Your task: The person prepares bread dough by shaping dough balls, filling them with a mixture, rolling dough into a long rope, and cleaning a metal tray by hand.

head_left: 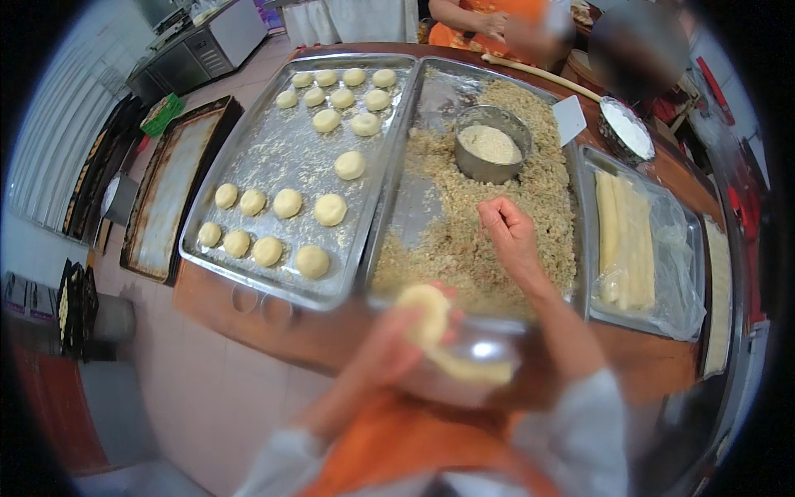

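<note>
My left hand [385,352] holds a pale flattened dough round [426,315] in front of my body, blurred by motion. My right hand [509,236] is closed over a tray [414,215] of crumbly tan filling [476,265]; whether something is in the fingers is hidden. Just beyond it, a round metal tin [484,171] with pale crumbs inside sits in the filling. Below my hands is a blurred shiny bowl [489,344] with a strip of pale dough [472,366] at it. On the floured left tray [281,137] stand several round dough balls [330,209].
A right-hand tray [697,248] holds long dough rolls [625,240] partly under clear plastic [671,248]. A white scraper [568,120], a bowl of white powder [625,128] and a rolling pin [542,74] lie farther back. Another person [468,21] works across the table.
</note>
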`<state>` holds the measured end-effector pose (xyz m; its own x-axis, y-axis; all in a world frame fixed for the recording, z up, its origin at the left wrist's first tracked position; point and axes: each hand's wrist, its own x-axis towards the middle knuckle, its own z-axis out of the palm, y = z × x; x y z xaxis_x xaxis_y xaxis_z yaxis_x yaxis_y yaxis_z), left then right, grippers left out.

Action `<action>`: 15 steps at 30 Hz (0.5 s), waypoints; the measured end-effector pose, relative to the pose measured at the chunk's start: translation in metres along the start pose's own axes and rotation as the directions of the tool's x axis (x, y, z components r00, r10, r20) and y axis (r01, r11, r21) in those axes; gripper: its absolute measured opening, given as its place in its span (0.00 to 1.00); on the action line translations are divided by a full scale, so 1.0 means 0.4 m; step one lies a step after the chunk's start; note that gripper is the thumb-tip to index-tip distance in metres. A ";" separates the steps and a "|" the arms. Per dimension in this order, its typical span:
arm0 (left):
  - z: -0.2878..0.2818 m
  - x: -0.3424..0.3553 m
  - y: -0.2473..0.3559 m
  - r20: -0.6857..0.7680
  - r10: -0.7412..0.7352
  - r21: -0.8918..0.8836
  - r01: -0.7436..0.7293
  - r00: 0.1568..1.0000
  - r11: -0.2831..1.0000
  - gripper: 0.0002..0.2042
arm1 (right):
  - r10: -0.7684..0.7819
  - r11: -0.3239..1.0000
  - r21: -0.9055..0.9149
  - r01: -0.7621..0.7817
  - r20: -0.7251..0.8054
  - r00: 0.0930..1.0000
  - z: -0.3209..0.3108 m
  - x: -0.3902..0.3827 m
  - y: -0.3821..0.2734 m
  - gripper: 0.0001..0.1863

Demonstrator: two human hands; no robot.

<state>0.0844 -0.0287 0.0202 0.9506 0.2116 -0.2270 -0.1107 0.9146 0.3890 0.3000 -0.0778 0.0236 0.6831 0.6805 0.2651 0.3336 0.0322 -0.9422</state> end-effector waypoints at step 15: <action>-0.029 0.173 0.089 -0.031 0.298 -0.272 -0.295 0.954 0.916 0.17 | 0.351 0.503 0.682 -0.531 0.401 0.846 -0.104 -0.031 -0.072 0.16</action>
<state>0.1427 0.0226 0.0081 0.8648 0.4855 -0.1284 -0.4610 0.8689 0.1803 0.3092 -0.1176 0.0561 0.4350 0.8805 -0.1882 -0.6383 0.1542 -0.7542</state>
